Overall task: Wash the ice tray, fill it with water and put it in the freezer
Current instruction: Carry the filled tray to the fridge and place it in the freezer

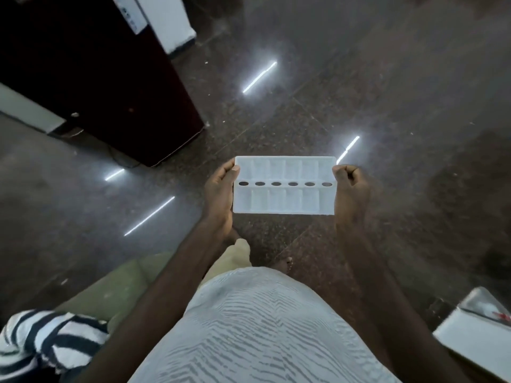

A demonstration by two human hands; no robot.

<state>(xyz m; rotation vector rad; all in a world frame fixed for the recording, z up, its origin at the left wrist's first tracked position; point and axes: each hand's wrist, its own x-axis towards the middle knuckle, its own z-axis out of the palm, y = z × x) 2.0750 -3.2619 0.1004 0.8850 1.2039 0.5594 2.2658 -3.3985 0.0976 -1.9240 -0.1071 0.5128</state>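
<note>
Head view shows me the ice tray [284, 186] held level over the glossy floor [387, 106], left hand [221, 192] and right hand [349, 186] pinching its short ends, so I judge any tilt could spill water, if filled.

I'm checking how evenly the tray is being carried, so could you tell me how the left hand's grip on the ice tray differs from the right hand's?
The left hand wraps the ice tray along most of its short edge, thumb on the far corner; the right hand pinches only the far part of its edge. The left hand's fingers lie under the tray, hidden; the right hand's fingers curl into a fist beside it. Both hold the tray level above the floor.
</note>
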